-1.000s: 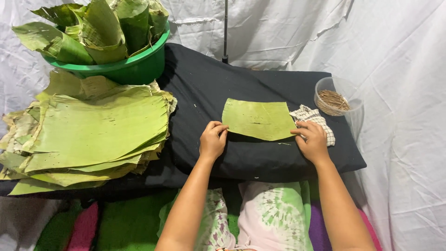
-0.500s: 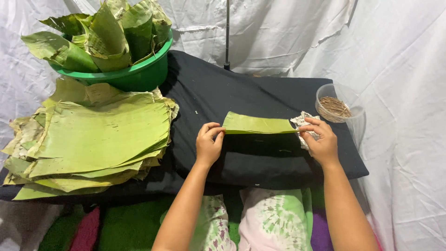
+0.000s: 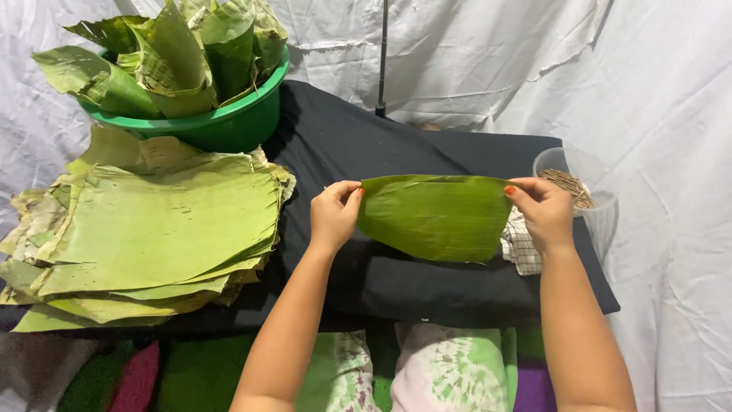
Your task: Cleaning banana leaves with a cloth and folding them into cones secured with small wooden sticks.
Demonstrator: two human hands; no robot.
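A green banana leaf piece (image 3: 436, 216) hangs upright in front of me, its glossy side facing me. My left hand (image 3: 334, 214) pinches its upper left corner. My right hand (image 3: 543, 212) pinches its upper right corner. Both hands hold the leaf above a black cloth-covered board (image 3: 427, 286) that lies across my lap.
A thick stack of flat banana leaves (image 3: 152, 229) lies at the left. Behind it stands a green basin (image 3: 221, 126) full of rolled leaves. At the right sit a clear plastic cup of small sticks (image 3: 568, 183) and a checked cloth (image 3: 522, 248). White sheets surround everything.
The leaf lay flat on the black board a second ago. Both hands have since lifted its far edge up, so it now hangs upright facing me.
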